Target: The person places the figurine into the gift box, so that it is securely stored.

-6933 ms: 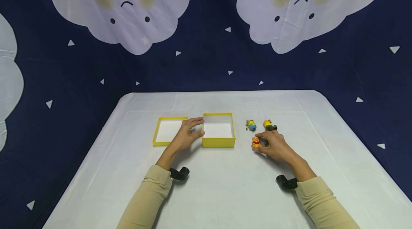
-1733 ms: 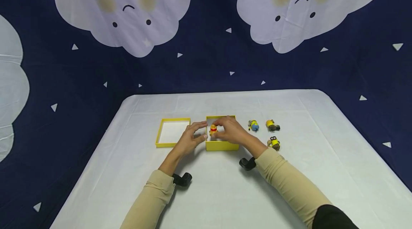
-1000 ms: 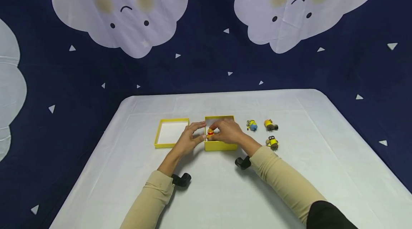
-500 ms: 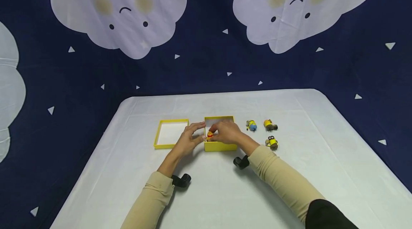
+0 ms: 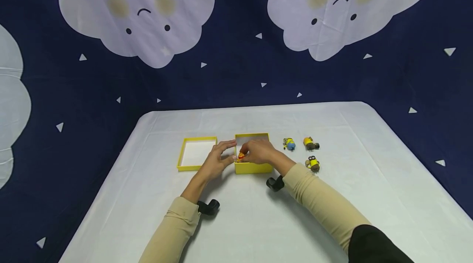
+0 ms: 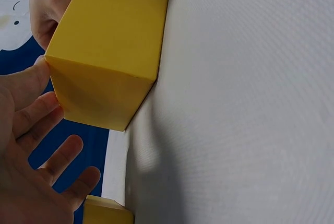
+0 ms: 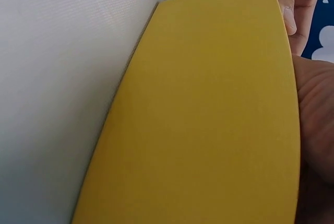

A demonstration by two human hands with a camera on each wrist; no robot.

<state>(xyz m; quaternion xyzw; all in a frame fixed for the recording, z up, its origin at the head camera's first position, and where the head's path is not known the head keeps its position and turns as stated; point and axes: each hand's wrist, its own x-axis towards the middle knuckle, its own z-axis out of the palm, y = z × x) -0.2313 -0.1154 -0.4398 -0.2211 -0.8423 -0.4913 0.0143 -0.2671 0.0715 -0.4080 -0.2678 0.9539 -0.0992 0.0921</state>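
My right hand (image 5: 260, 152) reaches down into the yellow box (image 5: 253, 168) and pinches a small red-and-yellow bear figurine (image 5: 241, 156) near the left wall. Most of the figurine is hidden by fingers and box. Against the box's left side rests my left hand (image 5: 217, 159), thumb and fingertips touching its edge. In the left wrist view, the left hand's fingers (image 6: 65, 151) are spread, some touching the box corner. The right wrist view has the box's front wall (image 7: 209, 104) covering the right hand's fingertips.
A shallow yellow lid (image 5: 190, 168) with a white inside lies left of the box. To the right lie a blue-and-yellow figurine (image 5: 289, 144), a yellow-and-brown one (image 5: 310, 144) and a goggled yellow one (image 5: 313, 164), all on the white-covered table (image 5: 244, 222).
The right hand picked up the bear figurine from the table on the right, carried it left into the box and lowered it there. The left hand stays at the box's left side.
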